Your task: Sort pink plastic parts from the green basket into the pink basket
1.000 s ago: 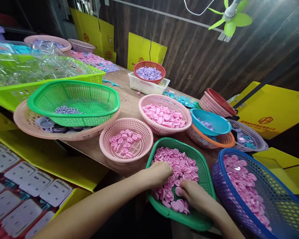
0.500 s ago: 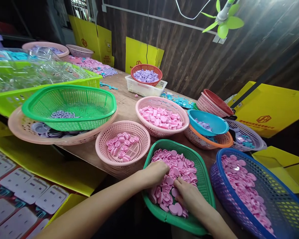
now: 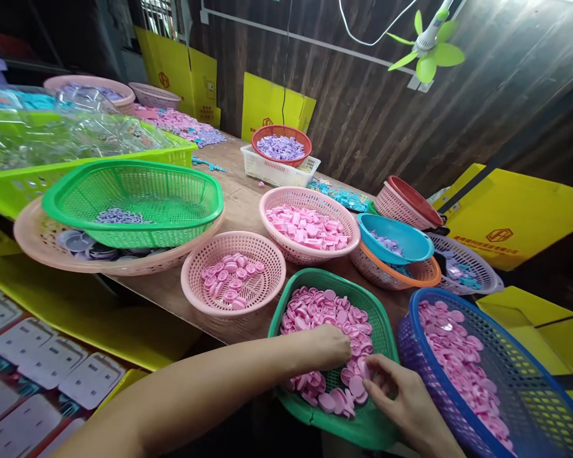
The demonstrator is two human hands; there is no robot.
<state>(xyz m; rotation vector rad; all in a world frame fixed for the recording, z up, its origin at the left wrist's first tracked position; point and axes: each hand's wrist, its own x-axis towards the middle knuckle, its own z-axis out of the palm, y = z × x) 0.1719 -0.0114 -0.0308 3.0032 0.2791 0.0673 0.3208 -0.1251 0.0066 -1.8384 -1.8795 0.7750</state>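
A dark green basket (image 3: 390, 337) holds a heap of small pink oval plastic pieces (image 3: 315, 305). My left hand (image 3: 332, 346) reaches in over the middle of the heap, curled closed; its fingertips are turned away, so what they grip is hidden. At the basket's right side my right hand (image 3: 398, 391) pinches a pink oval piece (image 3: 365, 367) between thumb and fingers, just above the heap. A small pink basket (image 3: 186, 286) to the left holds several similar pink pieces. More pink pieces (image 3: 451, 350) fill part of the blue basket (image 3: 415, 318) on the right.
Behind stands a pink basket of pink blocks (image 3: 308, 227). A green basket (image 3: 172, 235) rests on a peach one at left, beside a lime crate (image 3: 100, 162) of clear packs. A blue bowl (image 3: 410, 245) sits on an orange basket. Boxed white parts (image 3: 62, 362) lie lower left.
My left hand has moved right and slightly down across the heap. My right hand has shifted right and turned, with a pink oval piece now showing in its fingers.
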